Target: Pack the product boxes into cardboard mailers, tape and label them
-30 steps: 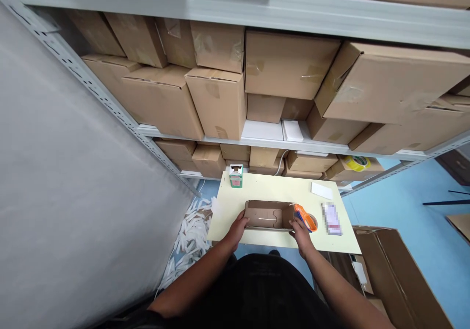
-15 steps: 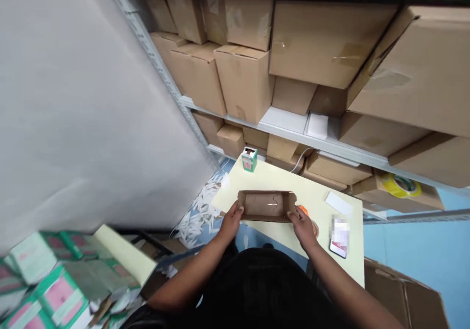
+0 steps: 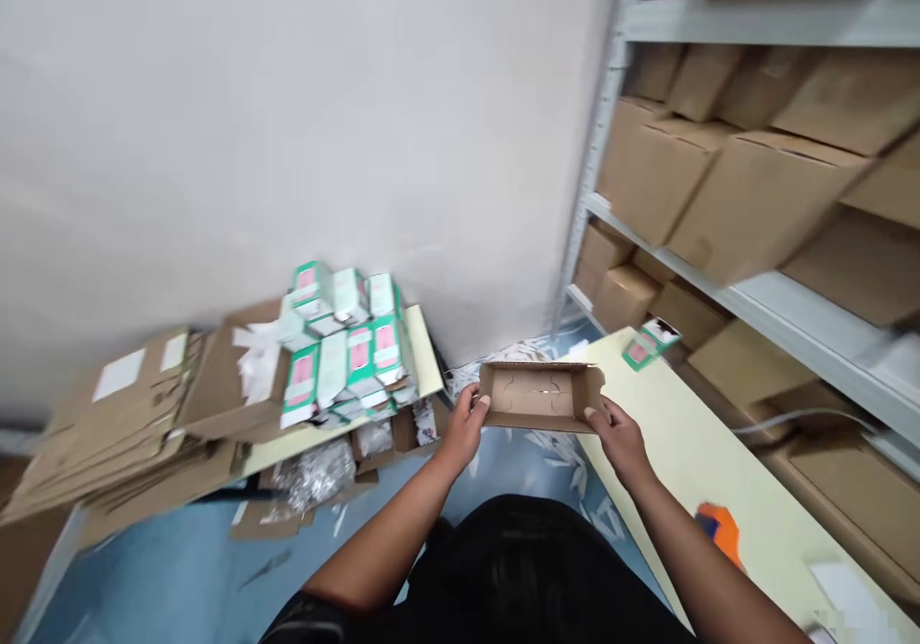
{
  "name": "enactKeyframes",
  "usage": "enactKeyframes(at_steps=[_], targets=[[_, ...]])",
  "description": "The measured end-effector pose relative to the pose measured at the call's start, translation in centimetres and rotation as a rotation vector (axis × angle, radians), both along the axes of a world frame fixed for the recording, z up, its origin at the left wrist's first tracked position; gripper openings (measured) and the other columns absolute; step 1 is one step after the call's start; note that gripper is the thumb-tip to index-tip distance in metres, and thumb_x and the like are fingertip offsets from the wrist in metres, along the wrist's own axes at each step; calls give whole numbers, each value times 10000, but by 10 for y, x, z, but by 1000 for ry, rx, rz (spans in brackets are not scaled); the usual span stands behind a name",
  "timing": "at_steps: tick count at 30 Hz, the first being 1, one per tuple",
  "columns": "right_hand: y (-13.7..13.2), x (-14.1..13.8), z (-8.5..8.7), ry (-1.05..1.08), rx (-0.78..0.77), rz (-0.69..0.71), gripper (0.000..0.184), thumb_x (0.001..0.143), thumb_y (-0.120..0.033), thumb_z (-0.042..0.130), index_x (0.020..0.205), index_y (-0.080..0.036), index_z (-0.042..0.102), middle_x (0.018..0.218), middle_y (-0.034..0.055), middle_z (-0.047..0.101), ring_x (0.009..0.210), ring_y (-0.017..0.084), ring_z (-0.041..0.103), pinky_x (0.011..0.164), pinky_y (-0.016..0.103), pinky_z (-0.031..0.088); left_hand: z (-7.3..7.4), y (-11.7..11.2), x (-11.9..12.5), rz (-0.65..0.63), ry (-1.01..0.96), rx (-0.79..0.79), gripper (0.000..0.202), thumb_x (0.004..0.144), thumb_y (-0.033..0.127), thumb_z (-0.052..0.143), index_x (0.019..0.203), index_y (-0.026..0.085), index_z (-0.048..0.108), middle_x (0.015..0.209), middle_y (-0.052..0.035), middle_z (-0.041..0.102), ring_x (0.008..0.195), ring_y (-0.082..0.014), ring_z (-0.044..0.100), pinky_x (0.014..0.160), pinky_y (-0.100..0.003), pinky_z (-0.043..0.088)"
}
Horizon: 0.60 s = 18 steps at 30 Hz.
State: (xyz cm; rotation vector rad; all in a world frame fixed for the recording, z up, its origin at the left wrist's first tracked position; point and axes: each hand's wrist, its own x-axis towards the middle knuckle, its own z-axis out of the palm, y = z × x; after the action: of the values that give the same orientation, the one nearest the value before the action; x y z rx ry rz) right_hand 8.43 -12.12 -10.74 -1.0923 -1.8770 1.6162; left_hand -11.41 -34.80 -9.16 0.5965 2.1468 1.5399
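Note:
An open brown cardboard box (image 3: 536, 397), long and shallow, is held up in front of my body between both hands. Its inside faces me and shows only bare cardboard with slot cuts. My left hand (image 3: 464, 425) grips the box's left end, thumb on the near rim. At the right end my right hand (image 3: 618, 433) pinches the wall the same way. Beyond the box, a green and pink carton (image 3: 651, 342) with an open top stands on the cream table (image 3: 639, 414) to the right.
Several green and pink cartons (image 3: 349, 356) are stacked on a table at left, beside a box with white paper (image 3: 263, 356) and flattened cardboard (image 3: 107, 414). Shelves (image 3: 762, 23) of cardboard boxes rise at right. Paper scraps (image 3: 567, 457) litter the blue floor. An orange object (image 3: 721, 532) lies on the right table.
My view has swung left, bringing the stacked cartons and flattened cardboard into sight. The box has moved with both hands from above the cream table to beyond its left edge.

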Motion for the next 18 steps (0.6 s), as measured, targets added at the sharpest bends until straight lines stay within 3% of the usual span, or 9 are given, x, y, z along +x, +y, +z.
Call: enactKeyframes(at_steps=[3,7,12,15,18], targets=[[-40,-48,9,-2,41,136,671,730,-577,752,1270,-179,713,1288,103,733,1193,346,672,1027,454,526,13,-70,-21,109,1,29,526,971,535,495,1372,200,560,1428,-123,608,1330,-295,549,1148,-447,392],[-106,-111,26,-62,150,239,536,794,-542,669,1178,-178,757,1140,83,786,1085,316,708,935,390,548,28,-174,-46,204,82,106,566,1002,583,447,1405,206,574,1489,-120,567,1409,-293,486,1186,-439,364],[-185,-176,63,-33,231,279,402,804,-496,603,946,-174,797,938,73,802,979,312,702,842,342,530,44,-301,-91,214,76,242,573,1026,601,375,1280,177,666,1306,-136,686,1185,-283,642,918,-382,550],[-224,-208,88,-26,287,333,389,799,-487,588,867,-159,787,820,68,779,865,297,686,767,327,513,55,-365,-140,399,168,126,447,976,550,511,1101,178,723,1086,-81,757,1033,-248,686,888,-344,541],[-253,-235,110,-22,371,397,373,800,-480,584,834,-162,776,788,58,765,835,287,671,730,311,495,63,-412,-201,545,255,-163,356,957,461,523,1042,181,727,1023,-56,769,962,-230,700,876,-325,531]])
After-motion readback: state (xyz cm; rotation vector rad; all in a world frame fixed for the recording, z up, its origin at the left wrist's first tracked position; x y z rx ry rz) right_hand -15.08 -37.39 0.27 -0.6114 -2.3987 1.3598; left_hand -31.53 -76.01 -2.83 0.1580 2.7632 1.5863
